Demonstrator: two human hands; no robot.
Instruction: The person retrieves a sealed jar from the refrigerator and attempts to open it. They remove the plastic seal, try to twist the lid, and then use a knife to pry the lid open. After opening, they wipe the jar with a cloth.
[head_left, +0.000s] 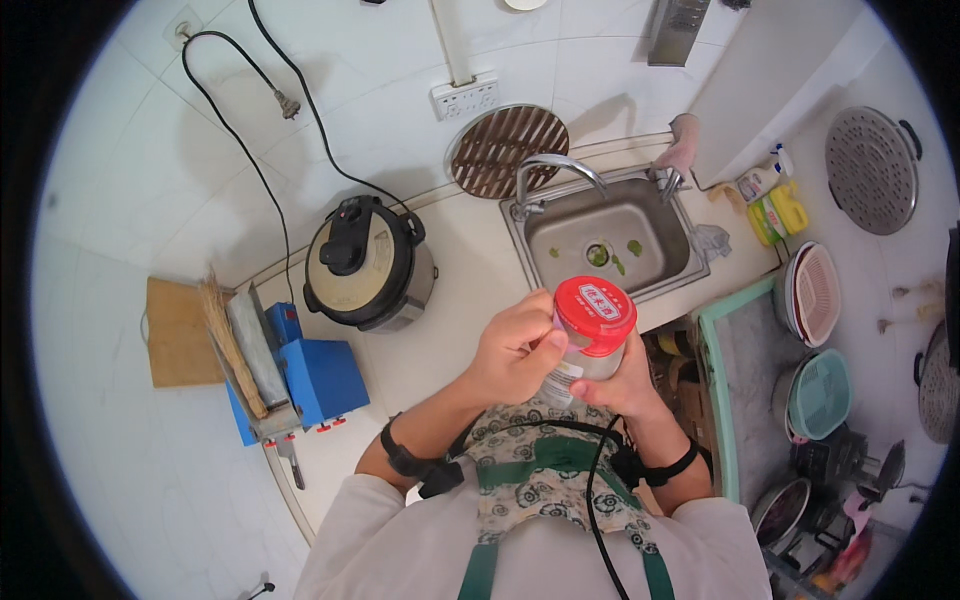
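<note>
In front of my apron I hold a clear jar (551, 390) with a red lid (594, 315), tilted a little. The lid and the jar's side label bear writing. My right hand (630, 379) wraps around the jar's body from the right, thumb across its front. My left hand (521, 349) is curled at the lid's left edge. Its thumb and forefinger pinch a pinkish plastic strip (573, 342) at the lid's rim. Part of the strip is hidden by my fingers.
Beyond the jar is a steel sink (660, 225) with green scraps, under a faucet (559, 161). An electric pressure cooker (367, 262) stands on the left counter. Farther left are a blue machine (326, 379) and a knife (294, 465). Stacked baskets (821, 394) are on the right.
</note>
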